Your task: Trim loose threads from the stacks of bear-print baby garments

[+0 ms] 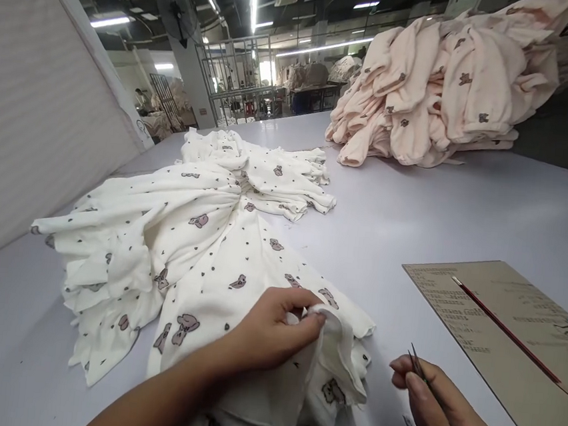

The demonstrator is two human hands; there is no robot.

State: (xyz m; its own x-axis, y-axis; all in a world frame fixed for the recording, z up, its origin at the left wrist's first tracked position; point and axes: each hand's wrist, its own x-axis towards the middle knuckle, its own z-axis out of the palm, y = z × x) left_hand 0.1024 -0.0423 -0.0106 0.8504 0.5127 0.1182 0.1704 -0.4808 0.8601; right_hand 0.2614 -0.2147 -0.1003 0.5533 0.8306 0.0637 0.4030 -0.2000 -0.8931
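My left hand [273, 329] pinches the edge of a white printed garment [198, 265] that lies in a heap on the table in front of me. The fabric carries small grey-pink animal prints and dark dots. My right hand [445, 416] is at the lower right, fingers closed on a pair of thin metal snips [417, 365] with the tips pointing up and left. The snips sit a short way to the right of the garment's edge, not touching it.
A brown printed sheet [501, 354] with a red pencil [504, 328] on it lies at the right. More white garments [268, 171] lie beyond. A tall pile of pink garments [441, 87] stands at the back right. A white panel [33, 102] leans at the left.
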